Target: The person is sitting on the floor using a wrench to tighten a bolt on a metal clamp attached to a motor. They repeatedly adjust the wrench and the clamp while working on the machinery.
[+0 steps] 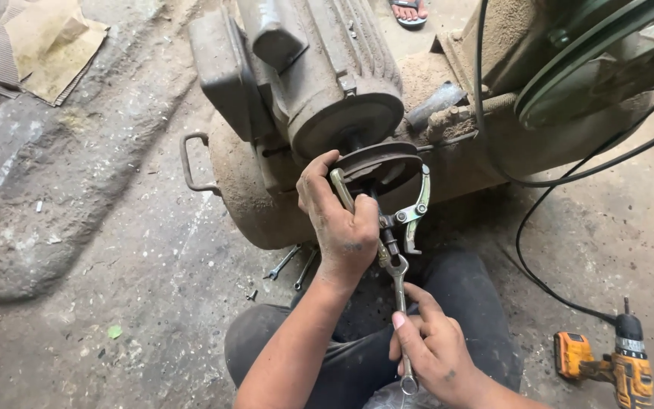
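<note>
Two hands work at my dusty grey electric motor (pixel 319 76). Below its end cap sits the dark round metal pulley (pixel 378 163), clasped by a silver steel-armed puller (pixel 410 212). My left hand (pixel 338 220) wraps closed around the puller's near arm. Lower, my right hand (pixel 433 348) pinches a slim silver spanner (pixel 401 303) set on the puller's screw.

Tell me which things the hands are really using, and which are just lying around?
In use:
- left hand steadying the puller
- puller hooked on the pulley of the motor
- right hand holding the wrench

Lying about:
- cordless drill
- two spanners on the floor
- cardboard
- black cable
- sandal
</note>
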